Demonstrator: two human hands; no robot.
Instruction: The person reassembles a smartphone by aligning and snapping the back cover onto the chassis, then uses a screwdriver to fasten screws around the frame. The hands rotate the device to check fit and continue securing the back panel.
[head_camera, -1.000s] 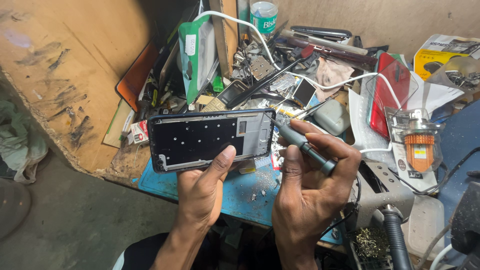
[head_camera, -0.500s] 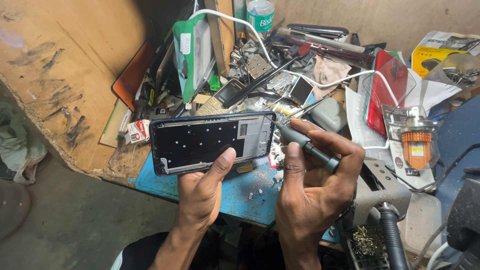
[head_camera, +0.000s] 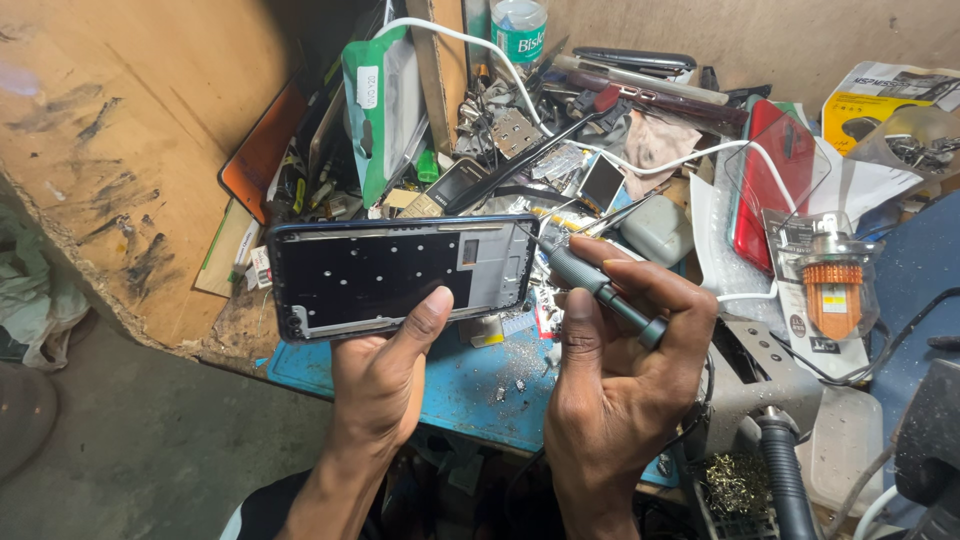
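Barely shifted since the earlier frame, the phone frame (head_camera: 400, 275) stays gripped in the left hand (head_camera: 385, 385) above the blue mat (head_camera: 470, 385), while at 3 o'clock the right hand (head_camera: 620, 380) pinches a screwdriver (head_camera: 590, 285), tip at its edge.

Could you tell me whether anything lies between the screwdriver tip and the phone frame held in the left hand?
Nothing visible does. The right hand points the screwdriver at the right end of the phone frame, which the left hand holds above the bench clutter; the tip is right at its edge.
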